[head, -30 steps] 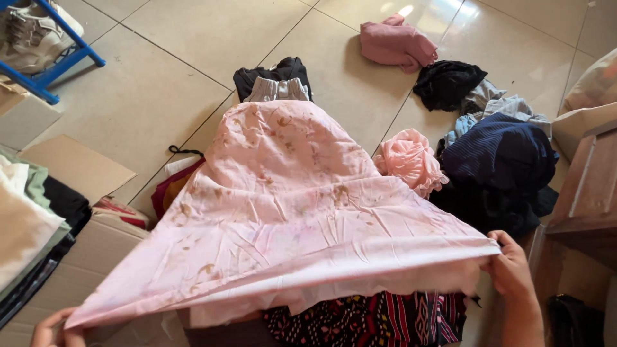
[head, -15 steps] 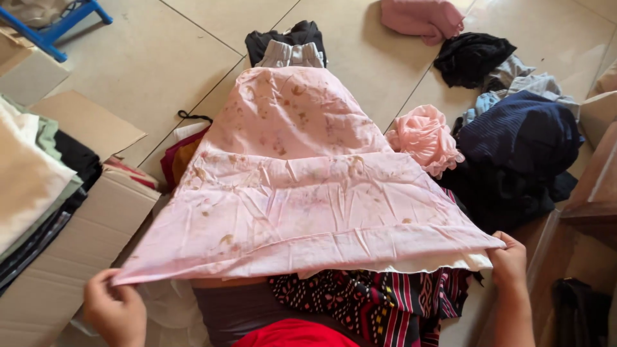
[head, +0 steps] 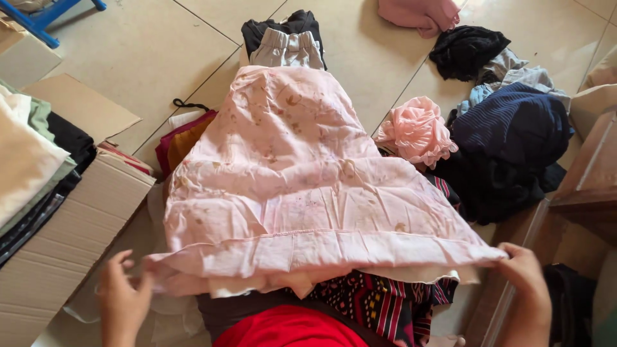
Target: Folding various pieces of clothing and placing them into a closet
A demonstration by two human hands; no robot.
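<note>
1 pink skirt (head: 302, 186), 2 hands, 1 cardboard box (head: 71, 238), 1 pink top (head: 416, 132)

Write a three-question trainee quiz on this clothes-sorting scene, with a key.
1. True or false: the pink skirt lies spread over a pile of other garments.
2. Which hand grips the skirt's hem corner at the right edge: A) left hand B) right hand?
3. Fill in: the ruffled pink garment lies beside the dark ____ clothes heap.

Key: 1 true; 2 B; 3 blue.
</note>
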